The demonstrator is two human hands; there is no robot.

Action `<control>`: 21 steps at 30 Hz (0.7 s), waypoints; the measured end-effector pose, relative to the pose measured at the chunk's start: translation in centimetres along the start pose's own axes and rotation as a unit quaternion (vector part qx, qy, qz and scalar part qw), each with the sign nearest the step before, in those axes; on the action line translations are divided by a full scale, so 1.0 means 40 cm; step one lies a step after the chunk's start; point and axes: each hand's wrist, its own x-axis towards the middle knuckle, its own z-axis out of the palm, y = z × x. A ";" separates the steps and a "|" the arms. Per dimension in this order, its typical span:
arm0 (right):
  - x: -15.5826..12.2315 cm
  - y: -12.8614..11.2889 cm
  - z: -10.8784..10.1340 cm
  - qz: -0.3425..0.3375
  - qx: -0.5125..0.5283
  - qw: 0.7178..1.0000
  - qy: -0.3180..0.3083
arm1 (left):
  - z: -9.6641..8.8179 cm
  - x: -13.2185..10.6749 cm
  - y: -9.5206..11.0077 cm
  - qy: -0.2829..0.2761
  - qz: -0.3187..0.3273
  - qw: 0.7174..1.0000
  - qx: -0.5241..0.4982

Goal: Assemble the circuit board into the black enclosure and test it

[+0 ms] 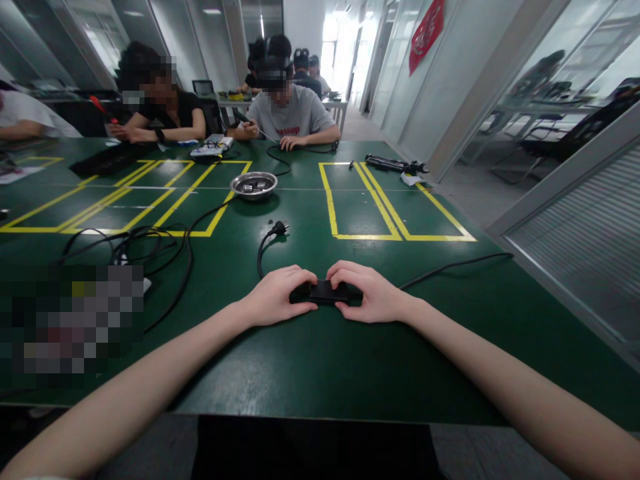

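A black power adapter lies on the green table in front of me. My left hand pinches its left end, thumb along the near side and fingers on the far side. On its right end, my right hand grips the same way, with fingertips over the top edge. A short black cord with a plug curves out beyond my left hand, and the plug rests on the table. From behind my right hand another thin black cable runs off to the right.
A metal bowl with small metal parts stands beyond the plug. Tangled black cables lie at left, beside a blurred-out patch. Yellow tape marks rectangles on the green table. A black tool-like object lies far right. Co-workers sit opposite.
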 end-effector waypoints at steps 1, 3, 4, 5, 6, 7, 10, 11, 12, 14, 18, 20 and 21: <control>0.000 -0.001 0.001 -0.003 -0.004 1.000 0.002 | 0.001 0.000 0.000 0.000 -0.003 1.000 0.000; 0.000 -0.001 0.002 -0.011 -0.009 1.000 0.010 | 0.001 0.000 0.000 0.000 -0.007 1.000 0.000; 0.000 -0.001 0.003 -0.013 -0.011 1.000 0.012 | 0.001 0.000 0.001 0.000 -0.007 1.000 0.001; 0.000 0.000 0.003 -0.017 -0.013 1.000 0.014 | 0.000 0.000 0.001 0.000 -0.008 1.000 0.002; -0.001 0.001 0.004 -0.021 -0.014 1.000 0.015 | 0.000 0.000 0.002 0.000 -0.008 1.000 0.003; -0.001 0.002 0.004 -0.026 -0.015 0.999 0.016 | 0.000 0.000 0.002 0.000 -0.009 1.000 0.004; -0.001 0.004 0.007 -0.032 -0.017 0.999 0.019 | 0.001 0.001 0.003 -0.001 -0.016 1.000 0.003; -0.001 0.005 0.009 -0.030 -0.019 0.999 0.018 | 0.002 0.001 0.003 -0.001 -0.019 1.000 -0.001; 0.000 0.006 0.011 -0.028 -0.019 0.999 0.017 | 0.003 0.001 0.003 0.000 -0.022 1.000 -0.005; 0.000 0.010 0.015 -0.028 -0.015 0.999 0.024 | 0.003 0.000 0.003 0.006 -0.021 1.000 -0.019; -0.002 0.018 0.019 -0.033 0.029 0.997 0.064 | -0.003 -0.001 0.005 0.034 -0.003 0.998 -0.054; -0.003 0.022 0.019 -0.024 0.055 0.994 0.086 | -0.005 0.000 0.005 0.050 -0.006 0.996 -0.070; -0.003 0.023 0.018 -0.016 0.064 0.993 0.093 | -0.006 0.000 0.006 0.056 -0.009 0.995 -0.080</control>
